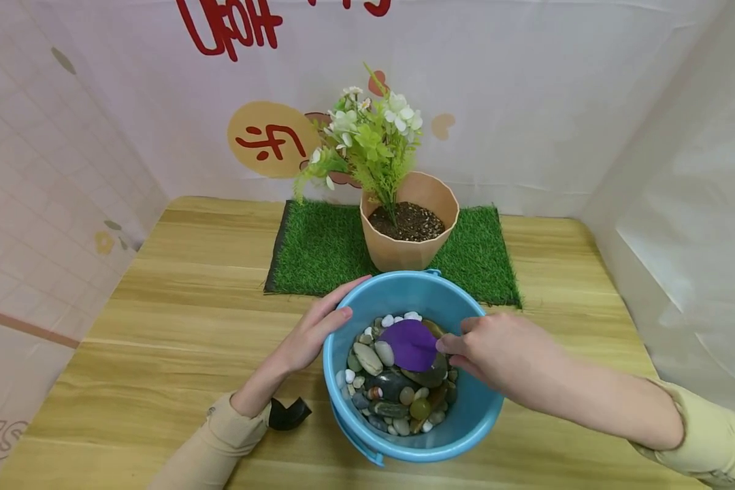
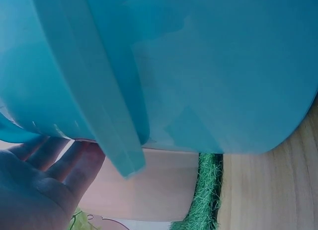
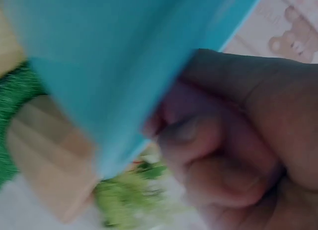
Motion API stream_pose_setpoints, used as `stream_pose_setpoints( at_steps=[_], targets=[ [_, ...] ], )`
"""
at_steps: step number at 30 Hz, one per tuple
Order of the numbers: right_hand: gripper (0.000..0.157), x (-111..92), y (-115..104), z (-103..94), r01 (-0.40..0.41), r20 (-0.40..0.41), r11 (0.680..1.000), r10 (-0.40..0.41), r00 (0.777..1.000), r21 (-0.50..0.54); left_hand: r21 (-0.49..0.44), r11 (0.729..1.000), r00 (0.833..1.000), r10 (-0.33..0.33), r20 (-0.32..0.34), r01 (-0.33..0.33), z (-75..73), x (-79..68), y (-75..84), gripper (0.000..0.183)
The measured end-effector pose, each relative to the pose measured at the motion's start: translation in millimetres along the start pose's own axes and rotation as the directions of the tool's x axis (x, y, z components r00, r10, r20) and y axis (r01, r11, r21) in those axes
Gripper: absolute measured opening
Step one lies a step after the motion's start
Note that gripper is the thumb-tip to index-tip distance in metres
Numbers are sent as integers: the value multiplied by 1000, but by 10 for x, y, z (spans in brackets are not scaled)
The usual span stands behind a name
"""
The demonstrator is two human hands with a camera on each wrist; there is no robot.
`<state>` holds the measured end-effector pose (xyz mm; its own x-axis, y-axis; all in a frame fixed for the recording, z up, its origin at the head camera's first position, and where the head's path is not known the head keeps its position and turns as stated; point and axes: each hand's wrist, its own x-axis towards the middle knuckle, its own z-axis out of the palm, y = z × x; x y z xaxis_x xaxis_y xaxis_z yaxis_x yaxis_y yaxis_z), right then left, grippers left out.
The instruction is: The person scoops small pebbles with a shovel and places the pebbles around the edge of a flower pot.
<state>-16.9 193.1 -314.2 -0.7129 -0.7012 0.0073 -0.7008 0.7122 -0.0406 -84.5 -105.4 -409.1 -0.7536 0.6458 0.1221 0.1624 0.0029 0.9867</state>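
A light blue bucket (image 1: 413, 454) stands at the front of the table with a layer of pebbles (image 1: 392, 384) inside, grey, white and brown. At its left rim, my left hand (image 1: 309, 333) holds the bucket, thumb over the edge and fingers along the outer wall. The left wrist view shows those fingers (image 2: 82, 168) beside the blue wall. My right hand (image 1: 505, 350) reaches over the right rim with curled fingers, gripping a purple toy shovel (image 1: 407, 346). The shovel's broad blade lies over the stones; its handle is hidden by the hand.
Behind the bucket, a peach flowerpot (image 1: 398, 252) holding soil and white-flowered greenery (image 1: 373, 139) stands on an artificial grass mat (image 1: 318, 252). A black curved piece (image 1: 289, 415) lies by the left sleeve. The wooden table (image 1: 177, 306) meets white printed cloth (image 1: 514, 88) behind.
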Motion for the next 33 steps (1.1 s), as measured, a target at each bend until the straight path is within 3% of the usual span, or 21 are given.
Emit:
stream_pose_setpoints(
  at_steps=[3, 6, 14, 23, 33],
  targets=[
    [14, -16, 93, -26, -36, 0, 977, 36, 999, 210, 1, 1000, 1000, -3, 2, 3, 3, 12, 7, 59],
    [14, 4, 125, -28, -48, 11, 950, 47, 999, 309, 3, 1000, 1000, -4, 4, 4, -4, 11, 11, 59],
    [13, 52, 118, -11, -58, 19, 936, 55, 998, 348, 1, 1000, 1000, -14, 0, 14, -4, -1, -3, 60],
    [19, 16, 201, -58, -49, 46, 941, 36, 998, 334, 13, 1000, 1000, -1, 16, 1, 13, 31, 4, 59],
    [23, 5, 208, -33, -23, 21, 944, 17, 1000, 329, 8, 1000, 1000, 11, 12, -11, -8, 12, -8, 58]
  ],
)
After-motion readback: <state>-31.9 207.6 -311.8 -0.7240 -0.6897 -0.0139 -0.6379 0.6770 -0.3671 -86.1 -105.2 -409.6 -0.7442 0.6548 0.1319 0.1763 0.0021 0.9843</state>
